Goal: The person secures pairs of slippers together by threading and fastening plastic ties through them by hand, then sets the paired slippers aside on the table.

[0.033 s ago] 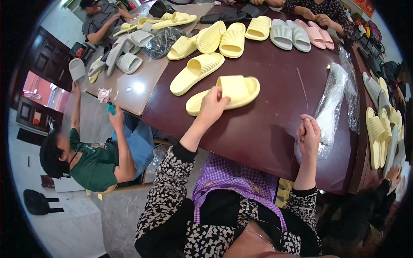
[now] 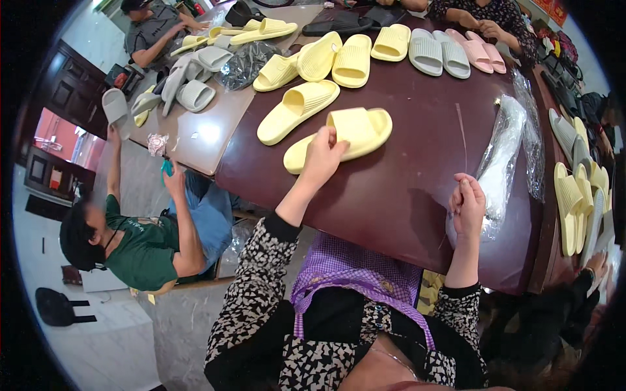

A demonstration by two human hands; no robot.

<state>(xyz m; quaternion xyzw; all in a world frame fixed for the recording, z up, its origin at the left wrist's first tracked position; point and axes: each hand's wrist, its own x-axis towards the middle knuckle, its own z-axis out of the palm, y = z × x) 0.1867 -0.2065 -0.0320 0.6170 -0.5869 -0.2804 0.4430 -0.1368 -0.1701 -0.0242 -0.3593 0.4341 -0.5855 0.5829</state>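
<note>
My left hand is closed on a yellow slide slipper at the near side of its strap. The slipper's toe end points to the upper right, over the dark red table. Farther right, the fingers of my right hand are pinched on a thin pale strand that sticks up from them. Beside that hand lies a long white bundle in clear plastic wrap. Another yellow slipper rests just beyond the held one.
Yellow, grey and pink slippers line the far side. At the left, a person in a green shirt holds a grey slipper and a teal-handled tool. More slippers stand on the right, near another person's hand.
The held slipper has tilted slightly, its toe end rising a little, with my left hand still on it. The strand has shifted slightly. The left person's grey slipper has moved slightly left.
</note>
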